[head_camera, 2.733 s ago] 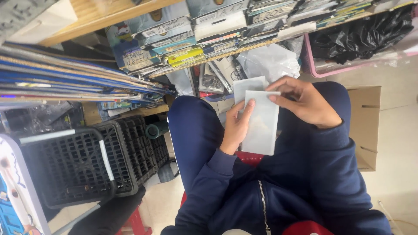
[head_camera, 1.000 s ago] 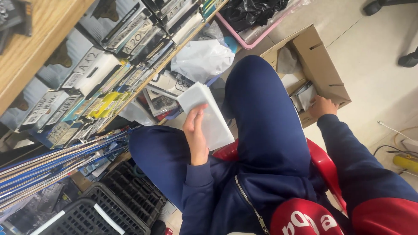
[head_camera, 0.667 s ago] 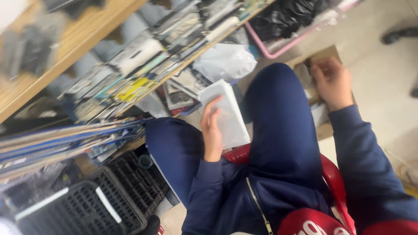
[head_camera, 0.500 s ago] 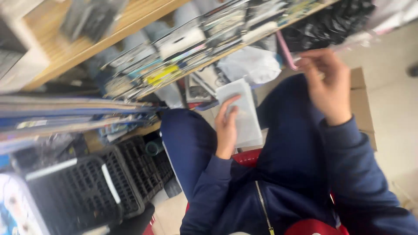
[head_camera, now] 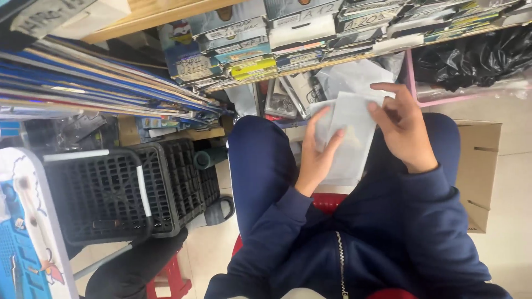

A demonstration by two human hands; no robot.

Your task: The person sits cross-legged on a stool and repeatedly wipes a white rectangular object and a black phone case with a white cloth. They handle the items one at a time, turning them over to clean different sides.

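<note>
White flat packets [head_camera: 349,138], a small stack of thin rectangular sleeves, lay held over the person's lap, between the two knees in dark blue trousers. Their long axis ran from the lap up toward the shelf, tilted slightly to the right at the far end, so the short top edge pointed at the shelf's front edge and the short bottom edge pointed back at the red stool seat [head_camera: 328,200].

The left hand [head_camera: 317,158] held the stack from its left side, thumb laid flat along the front face and the fingers curled loosely behind; the grip was closed on the packets but not tight. The right hand [head_camera: 403,130] sat at the upper right corner of the stack, fingers bent and spread a little, their tips pressing on the top packet's edge. Whether that hand pinched a single packet or only touched it could not be told.

Just beyond the packets, a crumpled clear plastic bag [head_camera: 354,77] lay under the shelf's edge. The wooden shelf [head_camera: 166,11] carried rows of flat boxed packages standing on edge. A brown cardboard box [head_camera: 481,171] stood open at the person's right knee. Black plastic crates [head_camera: 122,188] stood to the left of the left knee, and a pink bin [head_camera: 438,98] with black bags sat at the far right.
</note>
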